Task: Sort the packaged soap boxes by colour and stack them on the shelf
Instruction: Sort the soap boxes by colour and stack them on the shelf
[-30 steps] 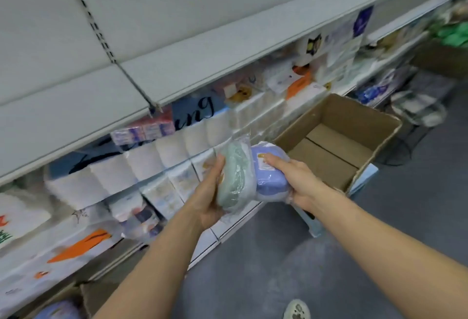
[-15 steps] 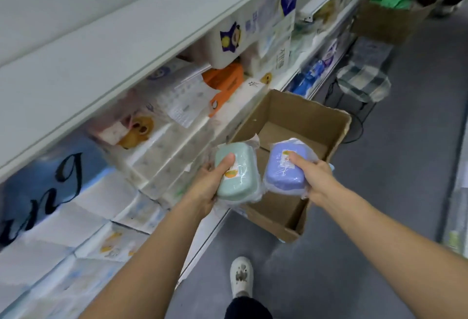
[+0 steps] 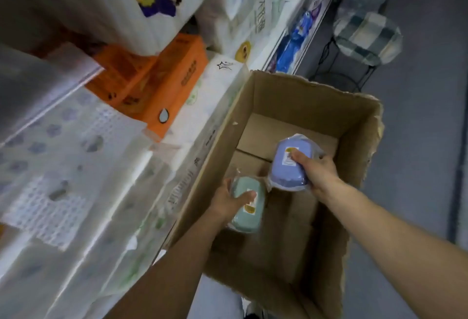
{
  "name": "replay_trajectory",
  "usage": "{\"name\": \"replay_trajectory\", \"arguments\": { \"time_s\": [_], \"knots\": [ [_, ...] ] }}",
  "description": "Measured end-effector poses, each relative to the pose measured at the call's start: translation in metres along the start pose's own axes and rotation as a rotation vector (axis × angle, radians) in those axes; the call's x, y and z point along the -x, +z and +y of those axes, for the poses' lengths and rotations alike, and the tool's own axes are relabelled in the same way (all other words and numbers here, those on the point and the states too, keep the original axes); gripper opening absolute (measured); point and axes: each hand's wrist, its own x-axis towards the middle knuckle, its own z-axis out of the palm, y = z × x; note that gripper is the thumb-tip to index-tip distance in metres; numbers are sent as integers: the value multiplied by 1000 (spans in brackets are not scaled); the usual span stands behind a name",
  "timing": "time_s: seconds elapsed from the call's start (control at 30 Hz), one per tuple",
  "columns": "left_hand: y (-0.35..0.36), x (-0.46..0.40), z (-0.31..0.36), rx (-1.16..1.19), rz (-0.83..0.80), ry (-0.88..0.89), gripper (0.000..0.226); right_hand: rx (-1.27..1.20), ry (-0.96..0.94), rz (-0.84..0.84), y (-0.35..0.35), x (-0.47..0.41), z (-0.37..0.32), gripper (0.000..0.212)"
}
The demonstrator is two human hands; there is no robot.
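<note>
My left hand (image 3: 231, 202) grips a pale green soap box (image 3: 249, 213) wrapped in clear plastic, thumb across its top. My right hand (image 3: 317, 173) grips a lilac-blue soap box (image 3: 285, 166), also in clear plastic, with the thumb on its label. Both boxes are held inside the open brown cardboard carton (image 3: 291, 101), above its bare floor, the green one nearer me and to the left. Whether either box touches the carton floor I cannot tell.
Stacked white tissue packs (image 3: 83, 156) and orange boxes (image 3: 164, 85) fill the shelf on the left, right against the carton's left wall. A checked stool cushion (image 3: 367, 37) on a wire frame stands behind the carton. Grey floor runs along the right.
The view has swung down from the shelf to the carton. Both hands have carried the two soap boxes apart and down into the carton.
</note>
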Motion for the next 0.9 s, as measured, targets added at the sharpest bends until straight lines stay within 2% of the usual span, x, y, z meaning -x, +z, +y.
{"name": "replay_trajectory", "arguments": {
  "time_s": [0.07,0.17,0.3,0.5,0.6,0.73,0.83,0.9],
  "knots": [
    [4,-26,-12,-83,-45,-3,68,10,22,0,6,-23,7,83],
    [7,-54,-39,-175,-51,13,76,78,40,-1,15,-51,19,106],
    [5,-64,-50,-206,-33,31,71,43,33,3,35,-81,24,83],
    [0,-71,-52,-323,-60,120,76,119,-69,26,103,-133,8,74],
    [0,-72,-57,-416,-57,157,79,218,-127,60,126,-159,5,71],
    [-2,-76,-61,-463,-63,177,82,478,-99,59,130,-194,13,85],
    [-2,-75,-59,-545,-48,143,84,640,-143,11,121,-199,11,74],
    [-2,-68,-52,-633,-21,128,85,657,-197,-21,115,-185,7,67]
  ]
}}
